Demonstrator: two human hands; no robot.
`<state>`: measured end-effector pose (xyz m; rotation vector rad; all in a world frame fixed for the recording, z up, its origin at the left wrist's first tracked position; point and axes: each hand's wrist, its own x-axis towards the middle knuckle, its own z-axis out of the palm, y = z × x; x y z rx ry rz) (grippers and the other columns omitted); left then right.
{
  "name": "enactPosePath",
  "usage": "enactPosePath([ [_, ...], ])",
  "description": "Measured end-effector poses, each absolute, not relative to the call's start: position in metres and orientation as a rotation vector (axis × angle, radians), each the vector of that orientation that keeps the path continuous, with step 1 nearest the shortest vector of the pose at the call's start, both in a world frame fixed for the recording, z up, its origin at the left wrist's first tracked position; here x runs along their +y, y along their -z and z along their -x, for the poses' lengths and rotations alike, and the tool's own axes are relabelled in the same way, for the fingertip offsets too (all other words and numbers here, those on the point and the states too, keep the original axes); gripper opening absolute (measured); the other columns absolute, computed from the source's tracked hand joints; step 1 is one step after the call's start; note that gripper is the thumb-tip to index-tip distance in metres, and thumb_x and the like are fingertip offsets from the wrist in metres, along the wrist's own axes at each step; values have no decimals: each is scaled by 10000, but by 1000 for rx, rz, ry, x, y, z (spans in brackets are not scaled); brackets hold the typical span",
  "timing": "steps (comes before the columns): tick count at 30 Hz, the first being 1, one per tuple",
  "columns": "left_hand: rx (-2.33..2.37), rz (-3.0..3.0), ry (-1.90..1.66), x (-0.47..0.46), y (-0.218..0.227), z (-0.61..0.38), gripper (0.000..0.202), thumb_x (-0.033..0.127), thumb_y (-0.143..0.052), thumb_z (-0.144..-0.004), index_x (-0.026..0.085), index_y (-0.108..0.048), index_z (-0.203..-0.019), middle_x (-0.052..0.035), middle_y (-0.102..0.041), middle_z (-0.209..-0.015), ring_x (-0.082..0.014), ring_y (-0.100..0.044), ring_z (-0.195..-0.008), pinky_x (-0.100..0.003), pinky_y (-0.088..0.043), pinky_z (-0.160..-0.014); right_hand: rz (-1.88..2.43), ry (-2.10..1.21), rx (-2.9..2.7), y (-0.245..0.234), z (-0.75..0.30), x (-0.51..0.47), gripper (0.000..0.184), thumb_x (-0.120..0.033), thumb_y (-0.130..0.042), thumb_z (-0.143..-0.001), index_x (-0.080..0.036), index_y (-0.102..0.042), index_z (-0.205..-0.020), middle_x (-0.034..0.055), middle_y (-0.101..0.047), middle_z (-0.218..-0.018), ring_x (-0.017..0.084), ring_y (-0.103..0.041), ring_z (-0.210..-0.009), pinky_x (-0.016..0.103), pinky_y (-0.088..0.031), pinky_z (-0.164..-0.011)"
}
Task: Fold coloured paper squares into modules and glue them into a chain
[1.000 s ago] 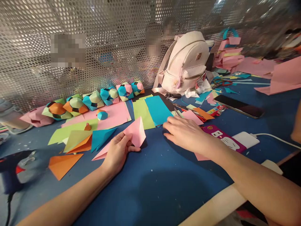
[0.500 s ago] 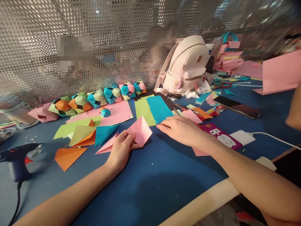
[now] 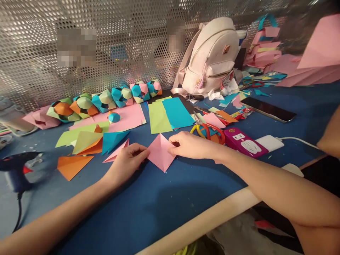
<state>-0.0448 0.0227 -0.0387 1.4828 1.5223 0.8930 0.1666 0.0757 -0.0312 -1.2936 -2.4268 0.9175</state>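
Observation:
A creased pink square of paper (image 3: 161, 154) is held between my two hands above the blue table, one corner pointing toward me. My left hand (image 3: 126, 159) pinches its left corner. At the right corner, my right hand (image 3: 187, 145) has thumb and fingers closed on the edge. Left of my left hand lie a folded pink paper piece (image 3: 114, 153), a folded blue piece (image 3: 113, 141), a green and orange folded pair (image 3: 86, 141) and an orange folded piece (image 3: 72, 167). Scissors with red and yellow handles (image 3: 209, 131) rest just beyond my right wrist.
Folded paper balls (image 3: 102, 102) line the perforated metal screen (image 3: 119, 39). Green (image 3: 160, 117) and blue sheets (image 3: 178, 113) lie ahead. A backpack (image 3: 212, 60), phone (image 3: 268, 109), purple power strip (image 3: 245, 143) and glue gun (image 3: 17, 173) surround the work area. Another person's arm (image 3: 330, 138) shows at right.
My right hand has come left and down and now grips the pink square's right corner. The square has turned to face me and shows opened creases. The scissors are now uncovered.

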Motion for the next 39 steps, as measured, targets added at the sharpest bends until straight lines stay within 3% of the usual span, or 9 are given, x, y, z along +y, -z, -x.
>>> enactPosePath([
  [2,1549,-1565,-819,18,34,48,169,300,-695,-720,179,-686,-601,-5,-564,-520,-100,-434,-442,-196,-316,-395,1281,-872,-2441,33,-166,76,295,-277,-565,-757,-177,-382,-547,-63,-329,-532,72,-298,-519,241,-199,-505],
  [5,1541,-1652,-739,14,32,47,176,297,-676,-731,188,-692,-594,-7,-581,-526,-115,-459,-478,-210,-330,-436,1236,-971,-2306,39,-162,77,226,-358,-584,-776,-170,-548,-655,-34,-520,-617,99,-450,-597,232,-284,-544],
  [8,1512,-1802,-743,14,35,47,150,281,-659,-738,195,-699,-622,-9,-620,-604,-136,-511,-565,-226,-369,-516,1125,-1157,-2154,45,-158,80,118,-269,-603,-745,-152,-612,-763,-3,-614,-725,111,-522,-665,226,-354,-595],
  [11,1486,-1993,-692,15,39,52,140,274,-606,-786,197,-708,-727,-16,-653,-717,-156,-556,-659,-250,-405,-603,1102,-1177,-2176,47,-157,81,28,-168,-594,-700,-153,-570,-703,-24,-575,-662,97,-490,-613,223,-352,-575],
  [15,1473,-2076,-642,14,43,59,181,268,-539,-844,191,-702,-857,-35,-671,-826,-165,-587,-746,-266,-435,-662,1078,-1162,-2286,41,-158,76,88,-79,-547,-678,-165,-533,-675,-43,-530,-634,85,-454,-575,222,-338,-565],
  [22,1569,-2085,-656,11,48,66,163,292,-562,-841,191,-686,-877,-16,-657,-789,-140,-568,-693,-252,-426,-598,905,-843,-2495,46,-159,69,187,15,-488,-689,-171,-489,-667,-25,-510,-676,106,-440,-650,234,-318,-611],
  [29,1558,-2119,-668,14,49,68,131,239,-559,-835,190,-676,-802,-7,-662,-796,-135,-571,-711,-247,-428,-608,548,-516,-2645,59,-161,66,196,19,-462,-801,-149,-543,-741,43,-570,-797,157,-467,-792,268,-377,-684],
  [34,1531,-2171,-692,16,51,67,139,220,-548,-845,188,-679,-811,-14,-653,-801,-143,-575,-746,-258,-445,-658,435,-393,-2685,61,-161,63,226,-2,-419,-867,-124,-605,-913,76,-608,-873,172,-490,-820,294,-410,-724],
  [39,1551,-2195,-733,17,55,69,125,227,-562,-833,190,-680,-814,-30,-626,-835,-169,-575,-828,-297,-458,-760,391,-267,-2707,61,-161,62,205,-80,-441,-915,-117,-638,-874,92,-621,-875,178,-496,-826,297,-416,-735],
])
